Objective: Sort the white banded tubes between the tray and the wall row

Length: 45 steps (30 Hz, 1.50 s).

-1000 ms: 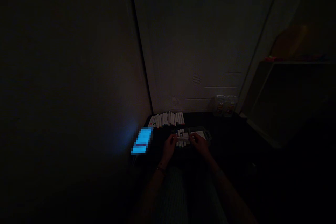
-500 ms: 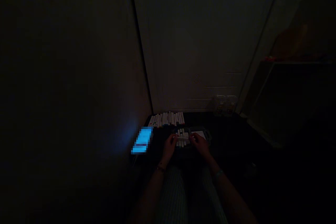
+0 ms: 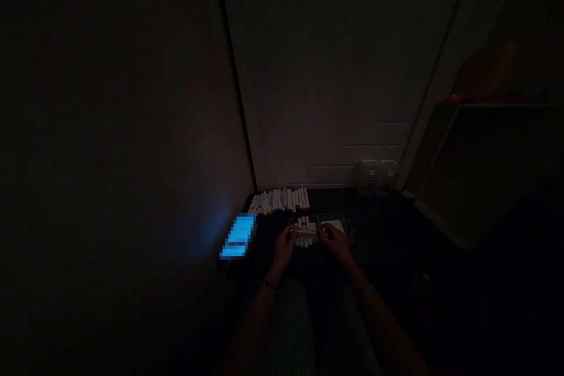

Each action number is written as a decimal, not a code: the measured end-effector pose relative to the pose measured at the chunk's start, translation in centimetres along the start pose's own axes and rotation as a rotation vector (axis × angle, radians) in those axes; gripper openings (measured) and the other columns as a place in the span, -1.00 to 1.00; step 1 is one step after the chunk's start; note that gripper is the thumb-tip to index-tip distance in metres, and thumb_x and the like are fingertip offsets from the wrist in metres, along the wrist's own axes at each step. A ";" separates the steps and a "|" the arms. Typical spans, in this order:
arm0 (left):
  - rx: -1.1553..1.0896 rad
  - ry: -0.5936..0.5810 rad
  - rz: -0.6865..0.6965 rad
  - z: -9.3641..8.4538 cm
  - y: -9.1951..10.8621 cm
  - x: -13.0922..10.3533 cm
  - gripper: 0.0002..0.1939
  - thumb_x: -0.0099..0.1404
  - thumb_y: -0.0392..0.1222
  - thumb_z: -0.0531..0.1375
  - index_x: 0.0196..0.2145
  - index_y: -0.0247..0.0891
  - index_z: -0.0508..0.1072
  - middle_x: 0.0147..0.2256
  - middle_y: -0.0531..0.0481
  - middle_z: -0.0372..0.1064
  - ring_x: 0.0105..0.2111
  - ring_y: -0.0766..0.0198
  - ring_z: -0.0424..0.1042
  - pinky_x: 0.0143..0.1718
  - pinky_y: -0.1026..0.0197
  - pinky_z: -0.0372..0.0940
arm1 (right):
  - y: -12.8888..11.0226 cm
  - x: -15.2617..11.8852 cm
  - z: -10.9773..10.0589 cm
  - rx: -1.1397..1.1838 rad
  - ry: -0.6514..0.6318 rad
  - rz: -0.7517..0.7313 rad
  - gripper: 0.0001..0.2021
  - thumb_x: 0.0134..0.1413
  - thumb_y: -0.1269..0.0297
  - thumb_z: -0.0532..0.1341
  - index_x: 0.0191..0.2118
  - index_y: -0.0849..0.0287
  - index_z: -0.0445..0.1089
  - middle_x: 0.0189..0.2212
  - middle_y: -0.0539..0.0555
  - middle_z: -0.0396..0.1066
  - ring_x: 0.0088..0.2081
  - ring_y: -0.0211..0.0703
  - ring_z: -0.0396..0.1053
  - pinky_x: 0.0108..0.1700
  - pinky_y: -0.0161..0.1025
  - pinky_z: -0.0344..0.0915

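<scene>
Between my two hands a white marker point(image 3: 307, 233) lies crosswise, pinched at its left end by my left hand point(image 3: 285, 239) and at its right end by my right hand point(image 3: 333, 239). Just beneath it, several white markers point(image 3: 304, 242) stand in rows in an open clear plastic case point(image 3: 350, 228). A pale sheet point(image 3: 333, 225) lies in the case's right half, partly covered by my right hand. Behind the case, a row of white markers point(image 3: 282, 200) with coloured ends lies side by side on the dark table point(image 3: 374, 235). Dim light hides fine detail.
A glowing, pixelated screen point(image 3: 238, 236) is at the table's left, beside the wall point(image 3: 176, 129). Two clear plastic containers point(image 3: 376, 178) stand at the back right against the panel. A shelf unit point(image 3: 458, 158) rises on the right with an orange item point(image 3: 493, 67) above it.
Both hands keep nearly the same place and grip on the marker, which looks slightly turned. The picture's brightness shifts a little.
</scene>
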<state>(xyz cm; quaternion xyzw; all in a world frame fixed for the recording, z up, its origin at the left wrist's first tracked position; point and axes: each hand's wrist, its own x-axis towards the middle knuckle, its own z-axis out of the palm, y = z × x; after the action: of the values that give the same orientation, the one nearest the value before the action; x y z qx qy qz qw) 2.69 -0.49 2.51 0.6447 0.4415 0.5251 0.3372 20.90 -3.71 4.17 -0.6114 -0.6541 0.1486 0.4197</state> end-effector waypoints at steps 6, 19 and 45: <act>-0.001 -0.004 0.007 -0.1 0.4 -0.1 -0.68 0.16 -0.01 0.00 -0.28 -0.28 0.37 -0.31 -0.02 0.38 -0.27 0.26 0.33 -0.23 0.25 0.20 | -0.2 0.0 -0.1 0.005 -0.001 0.018 -0.69 -0.03 0.05 0.00 -0.29 0.09 0.36 -0.45 -0.04 0.37 -0.45 -0.28 0.27 -0.48 -0.40 0.05; -0.012 0.014 0.003 0.0 -0.4 0.1 -0.68 0.16 -0.01 0.01 -0.27 -0.28 0.37 -0.28 -0.04 0.38 -0.25 0.24 0.33 -0.19 0.22 0.20 | 0.0 0.1 0.0 0.041 -0.006 -0.009 -0.72 -0.02 0.09 0.01 -0.27 0.07 0.35 -0.44 -0.05 0.37 -0.45 -0.27 0.28 -0.46 -0.40 0.08; -0.007 0.012 -0.026 -0.1 0.3 -0.1 -0.69 0.15 -0.02 0.02 -0.26 -0.27 0.37 -0.27 -0.04 0.38 -0.22 0.23 0.32 -0.18 0.22 0.20 | -0.2 0.1 -0.1 0.028 -0.003 0.019 -0.73 -0.03 0.11 0.00 -0.28 0.06 0.36 -0.45 -0.06 0.38 -0.44 -0.27 0.29 -0.47 -0.40 0.08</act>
<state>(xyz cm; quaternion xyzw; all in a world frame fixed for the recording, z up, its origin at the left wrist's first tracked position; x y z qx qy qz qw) 2.63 -0.69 2.82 0.6347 0.4500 0.5262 0.3434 20.83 -3.69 4.43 -0.6114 -0.6469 0.1624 0.4258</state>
